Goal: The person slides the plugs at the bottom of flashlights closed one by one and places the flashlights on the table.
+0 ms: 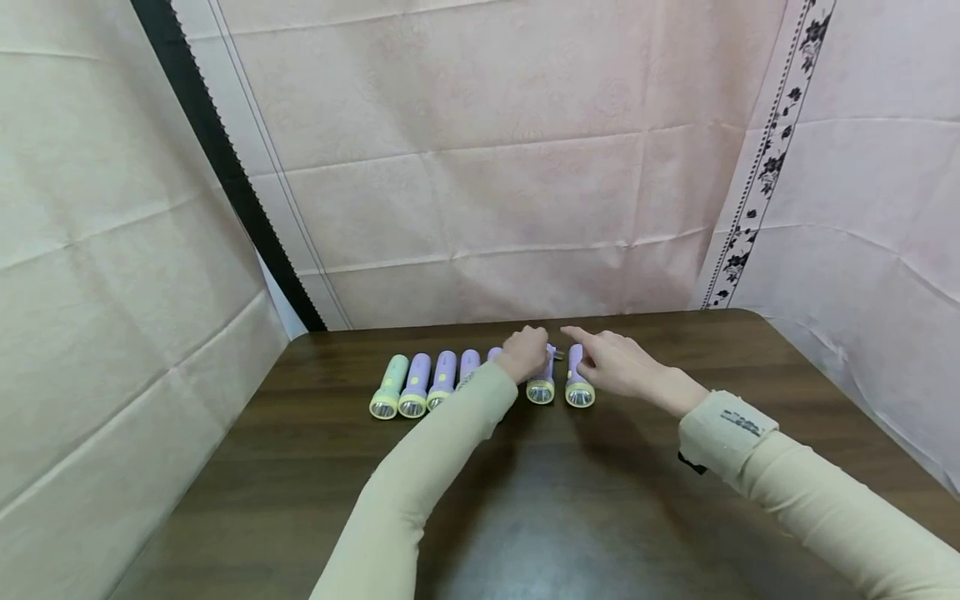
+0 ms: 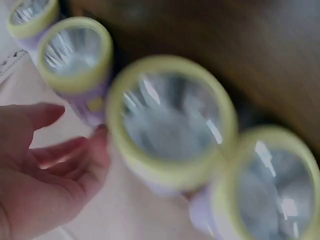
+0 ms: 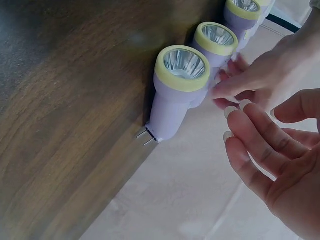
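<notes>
Several flashlights with yellow rims stand in a row along the far part of the table, lenses facing me. The left-end one is a green flashlight (image 1: 391, 387); the others are purple. My left hand (image 1: 525, 353) is at the row, partly hiding the flashlights behind it. In the left wrist view its thumb and loosely bent fingers are apart, fingertips beside a purple flashlight (image 2: 75, 55). My right hand (image 1: 618, 363) is beside the right-end purple flashlight (image 1: 580, 379). In the right wrist view its fingers (image 3: 250, 145) are loosely bent, holding nothing.
Metal prongs (image 3: 146, 137) stick out from the base of the nearest flashlight in the right wrist view. The dark wooden table (image 1: 570, 517) ends just behind the row. Light cloth (image 1: 480, 200) hangs behind the table and at both sides.
</notes>
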Motion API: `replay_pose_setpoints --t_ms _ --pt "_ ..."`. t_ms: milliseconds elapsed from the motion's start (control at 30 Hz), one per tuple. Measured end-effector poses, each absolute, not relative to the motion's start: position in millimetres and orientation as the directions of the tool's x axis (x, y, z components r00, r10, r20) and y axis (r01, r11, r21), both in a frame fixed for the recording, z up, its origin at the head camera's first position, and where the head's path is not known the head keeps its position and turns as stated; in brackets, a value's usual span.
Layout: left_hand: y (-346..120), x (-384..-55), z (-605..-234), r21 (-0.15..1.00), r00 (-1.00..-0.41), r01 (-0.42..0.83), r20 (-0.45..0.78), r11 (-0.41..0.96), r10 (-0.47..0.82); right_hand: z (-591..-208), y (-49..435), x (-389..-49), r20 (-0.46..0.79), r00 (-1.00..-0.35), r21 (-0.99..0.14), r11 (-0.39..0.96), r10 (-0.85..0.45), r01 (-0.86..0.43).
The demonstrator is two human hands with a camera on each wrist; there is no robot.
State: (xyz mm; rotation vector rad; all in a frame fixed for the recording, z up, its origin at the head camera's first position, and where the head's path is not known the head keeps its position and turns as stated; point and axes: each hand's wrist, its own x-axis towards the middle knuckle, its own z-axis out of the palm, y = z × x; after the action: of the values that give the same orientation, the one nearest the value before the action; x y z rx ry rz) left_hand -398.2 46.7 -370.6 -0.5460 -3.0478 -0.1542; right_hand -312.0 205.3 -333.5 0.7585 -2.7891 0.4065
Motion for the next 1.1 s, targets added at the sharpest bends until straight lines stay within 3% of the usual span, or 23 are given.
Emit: replay_pose_setpoints --t_ms 233,367,900,1100 --pt "64 -390 -380 0.268 -0.980 0.174 -0.044 0.948 0.193 -338 210 -310 0.299 -0.840 -0.205 0.829 -0.453 -0.521" --pt "63 -388 -379 0.330 -0.986 0.141 -0.040 0.933 0.164 -340 214 -311 0.305 -0.837 -0.201 0.828 -0.455 -0.523" --pt "42 -378 -326 0.438 -0.961 0.276 0.108 0.855 0.255 -323 233 -313 0.354 -0.839 -0.192 0.846 -0.413 -0.498" --pt "32 -374 -323 0.476 -0.932 0.362 0.207 0.801 0.297 -318 240 -313 0.376 -0.843 -0.185 0.860 -0.385 -0.476"
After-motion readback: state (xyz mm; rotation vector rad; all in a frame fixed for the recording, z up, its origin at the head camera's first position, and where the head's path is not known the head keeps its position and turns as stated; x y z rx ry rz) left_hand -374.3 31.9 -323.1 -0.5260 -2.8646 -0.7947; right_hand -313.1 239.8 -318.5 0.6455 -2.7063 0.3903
